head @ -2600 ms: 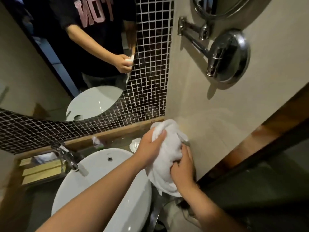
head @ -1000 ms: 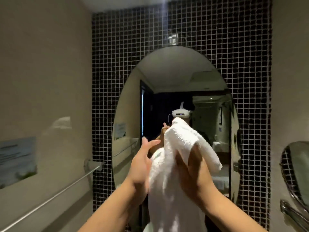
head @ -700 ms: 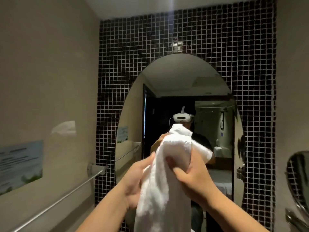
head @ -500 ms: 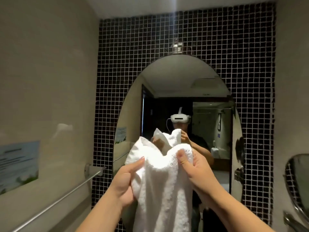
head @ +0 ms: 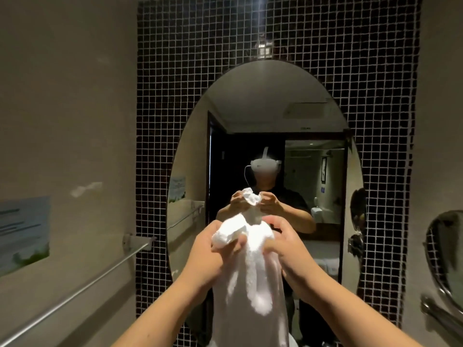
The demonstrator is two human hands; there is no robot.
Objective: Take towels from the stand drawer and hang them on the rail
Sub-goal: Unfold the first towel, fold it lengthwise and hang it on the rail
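A white towel (head: pixel 250 276) hangs bunched in front of me at chest height, its lower part dropping out of the bottom of the view. My left hand (head: pixel 208 249) grips its upper left edge and my right hand (head: pixel 285 246) grips its upper right edge, both close together. A metal towel rail (head: pixel 75 289) runs along the left wall, low and left of the towel, with its bracket near the tiled wall. Nothing hangs on the visible part of the rail. The stand drawer is out of view.
An oval mirror (head: pixel 265 116) on a black mosaic-tile wall (head: pixel 175 71) faces me, reflecting a person holding the towel. A round chrome swing-arm mirror (head: pixel 446 256) juts from the right wall. A printed notice (head: pixel 23 231) is stuck on the left wall above the rail.
My view rose from the basin to the mirror. Both hands brought the towel up, then lowered it slightly and shifted their grip along its top edge.
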